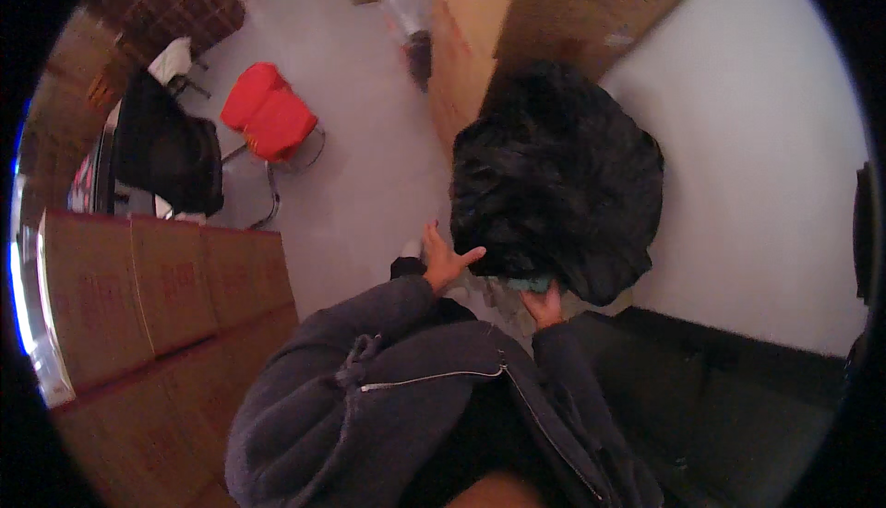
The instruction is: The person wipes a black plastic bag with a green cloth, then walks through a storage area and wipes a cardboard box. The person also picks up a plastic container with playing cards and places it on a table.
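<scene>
A large, crumpled black plastic bag [563, 176] bulges up in front of me, right of centre. My left hand [448, 263] is at its lower left edge, thumb and fingers spread apart, with nothing in it. A small piece of teal, cloth-like material [529, 284] shows beneath the bag's near edge. My right hand [544, 308] grips that teal piece from the near side, its fingertips partly hidden by the piece and the bag. Pale, wrinkled material [494, 294] lies between my two hands; its kind is unclear.
Tall cardboard boxes [461, 37] stand behind the bag, beside a white wall [757, 167]. A dark cabinet-like surface [711, 397] is at lower right. Stacked brown cartons [166, 296] fill the left. Beyond them are a black chair [171, 148] and a red-covered seat [268, 111].
</scene>
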`<move>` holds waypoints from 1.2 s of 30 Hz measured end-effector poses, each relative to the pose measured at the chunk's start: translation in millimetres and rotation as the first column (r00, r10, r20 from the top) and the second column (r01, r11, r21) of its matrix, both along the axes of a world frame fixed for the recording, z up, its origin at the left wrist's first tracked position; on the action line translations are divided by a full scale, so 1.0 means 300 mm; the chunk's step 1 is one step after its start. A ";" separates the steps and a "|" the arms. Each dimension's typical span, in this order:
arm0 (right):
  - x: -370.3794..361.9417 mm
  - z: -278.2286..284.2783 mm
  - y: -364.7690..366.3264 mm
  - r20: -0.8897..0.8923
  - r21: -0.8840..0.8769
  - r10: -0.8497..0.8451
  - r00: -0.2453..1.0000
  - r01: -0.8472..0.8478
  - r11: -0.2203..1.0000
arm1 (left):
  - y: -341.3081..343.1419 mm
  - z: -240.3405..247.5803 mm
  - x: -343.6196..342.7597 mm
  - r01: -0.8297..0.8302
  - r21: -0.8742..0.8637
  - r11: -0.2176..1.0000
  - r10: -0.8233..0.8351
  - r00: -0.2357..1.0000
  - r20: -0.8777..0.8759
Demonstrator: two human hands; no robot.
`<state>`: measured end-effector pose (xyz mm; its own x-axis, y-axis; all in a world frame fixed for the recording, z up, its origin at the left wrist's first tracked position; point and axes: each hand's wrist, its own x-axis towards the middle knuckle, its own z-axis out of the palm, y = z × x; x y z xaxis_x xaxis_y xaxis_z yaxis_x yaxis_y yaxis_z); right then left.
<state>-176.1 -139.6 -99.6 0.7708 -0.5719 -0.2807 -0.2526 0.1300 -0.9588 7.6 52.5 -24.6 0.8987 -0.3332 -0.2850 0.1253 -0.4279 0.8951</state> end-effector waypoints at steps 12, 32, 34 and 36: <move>-0.191 0.515 -0.130 -0.486 -0.227 0.179 0.855 -0.322 0.919 | -0.295 -0.258 0.032 -0.324 -0.625 0.711 -0.371 0.582 -0.724; 0.882 0.669 -0.531 -0.471 -0.881 0.317 0.823 -0.455 -0.127 | -0.572 0.141 0.316 0.218 -0.555 0.803 -0.434 0.852 -0.293; 0.927 0.557 -0.693 -0.462 -0.882 0.294 0.837 -0.468 -0.053 | -0.592 0.095 0.333 0.319 -0.564 0.762 -0.502 0.841 -0.201; 0.943 0.441 -0.848 -0.478 -0.877 0.204 0.854 -0.474 -0.072 | -0.615 0.043 0.333 0.465 -0.426 0.776 -0.554 0.825 -0.108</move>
